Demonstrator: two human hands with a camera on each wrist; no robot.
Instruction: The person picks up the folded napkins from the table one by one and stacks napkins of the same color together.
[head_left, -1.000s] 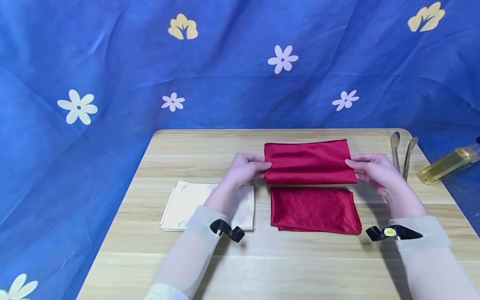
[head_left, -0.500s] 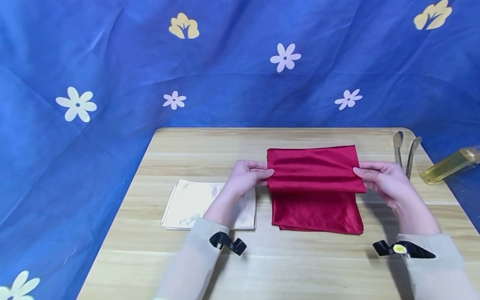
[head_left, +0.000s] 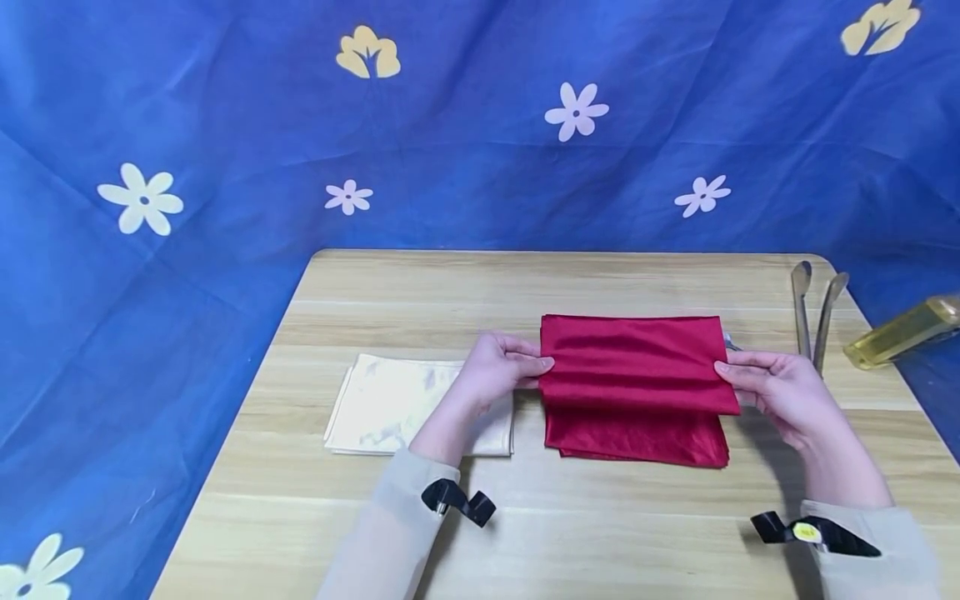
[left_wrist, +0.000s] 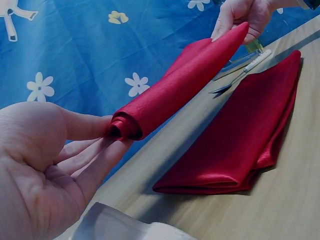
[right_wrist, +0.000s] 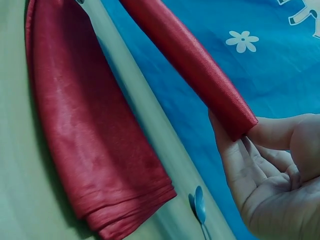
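A folded red satin cloth (head_left: 633,358) is stretched between my two hands, raised above the table. My left hand (head_left: 498,367) pinches its left edge between thumb and fingers; in the left wrist view that end of the held cloth (left_wrist: 180,82) shows rolled layers. The right edge is pinched by my right hand (head_left: 776,392), thumb on the near face. Below lies a second folded red cloth (head_left: 637,437) on the tabletop, its far part hidden by the held one. A folded white cloth (head_left: 390,400) lies to the left, partly covered by my left forearm.
Behind my right hand, long metal arms like tongs (head_left: 802,308) lie near the table's right edge. A yellow bottle-like container (head_left: 900,333) leans beyond them. A small spoon-ended utensil (right_wrist: 199,205) lies behind the red cloths. A blue flowered curtain (head_left: 450,125) hangs at the back.
Both hands have brought the held red cloth toward me and slightly right; it now overlaps much of the lower red cloth in the head view. A small utensil behind it has come into sight.
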